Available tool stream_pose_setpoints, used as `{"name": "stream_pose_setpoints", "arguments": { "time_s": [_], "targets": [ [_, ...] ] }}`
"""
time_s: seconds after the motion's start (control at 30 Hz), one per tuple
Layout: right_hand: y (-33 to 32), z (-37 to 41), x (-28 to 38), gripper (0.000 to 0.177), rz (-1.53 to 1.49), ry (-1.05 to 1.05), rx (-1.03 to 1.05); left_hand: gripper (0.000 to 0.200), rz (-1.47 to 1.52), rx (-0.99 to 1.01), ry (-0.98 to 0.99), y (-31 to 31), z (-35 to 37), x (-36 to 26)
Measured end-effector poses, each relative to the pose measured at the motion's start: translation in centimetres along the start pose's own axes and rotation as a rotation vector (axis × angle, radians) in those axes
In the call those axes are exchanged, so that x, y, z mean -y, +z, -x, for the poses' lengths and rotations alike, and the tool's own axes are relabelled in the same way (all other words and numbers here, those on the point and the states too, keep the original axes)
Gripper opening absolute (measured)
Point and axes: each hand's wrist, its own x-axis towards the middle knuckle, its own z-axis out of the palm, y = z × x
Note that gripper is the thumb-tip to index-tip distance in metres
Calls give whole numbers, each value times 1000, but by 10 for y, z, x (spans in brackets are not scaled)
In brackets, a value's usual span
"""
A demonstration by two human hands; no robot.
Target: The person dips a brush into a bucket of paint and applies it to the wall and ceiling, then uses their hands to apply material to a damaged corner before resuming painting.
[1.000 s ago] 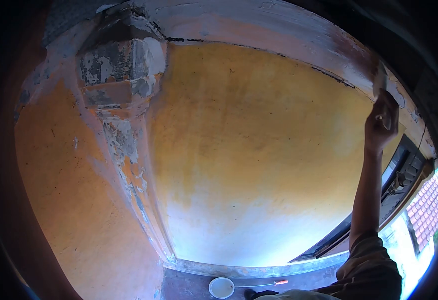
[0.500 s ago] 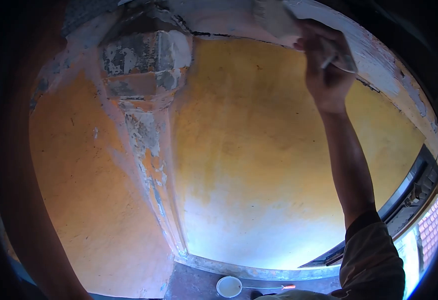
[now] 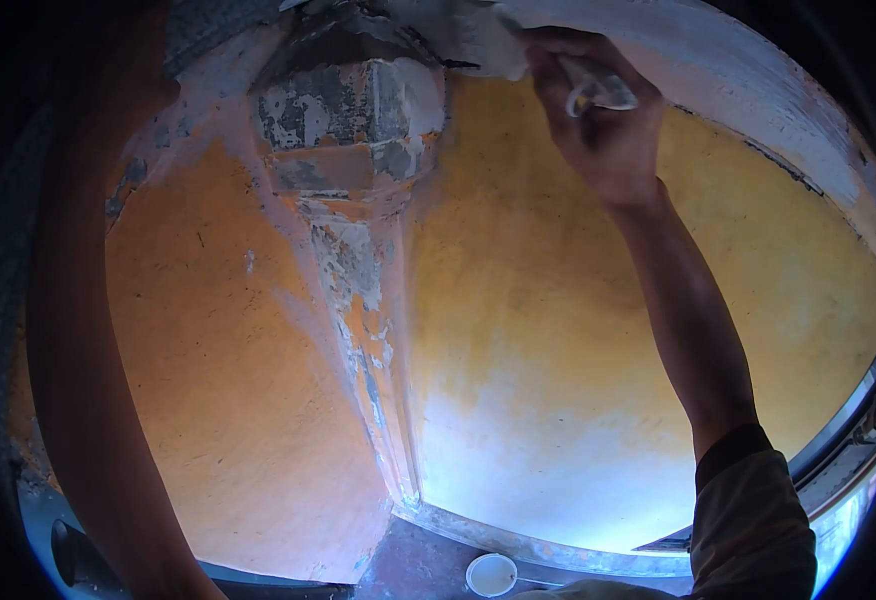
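Note:
My right hand [image 3: 603, 115] is raised to the top of the wall, its fingers closed round a wide, flat paintbrush [image 3: 488, 42]. The brush's pale, blurred head points left, against or close to the whitish band above the yellow wall [image 3: 558, 270]. Its light handle end shows behind my fingers. On the left my other arm reaches up steeply; my left hand [image 3: 138, 75] is lost in deep shadow at the upper edge, so its fingers cannot be made out. Between my arms stands a pillar with a peeling, patchy grey capital [image 3: 348, 125].
An orange wall [image 3: 228, 380] lies left of the pillar. Far below, a white bucket [image 3: 491, 575] stands on the grey floor [image 3: 418, 560], with a thin rod beside it. A dark frame [image 3: 848, 420] runs along the right side, with bright light beyond.
My right hand has swept left with the paintbrush along the top band, closer to the pillar's capital. The view has shifted, so the wall and bucket appear further right.

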Motion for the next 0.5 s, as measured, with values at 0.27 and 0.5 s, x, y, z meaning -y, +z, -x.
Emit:
{"name": "stream_pose_setpoints", "arguments": {
  "time_s": [0.27,0.5],
  "targets": [
    [23,-44,20,15,-378,134,87,81,-10,223,-42,13,-12,22],
    [22,-22,18,19,-155,127,256,87,-20,173,30,15,-9,25]
  ]
}}
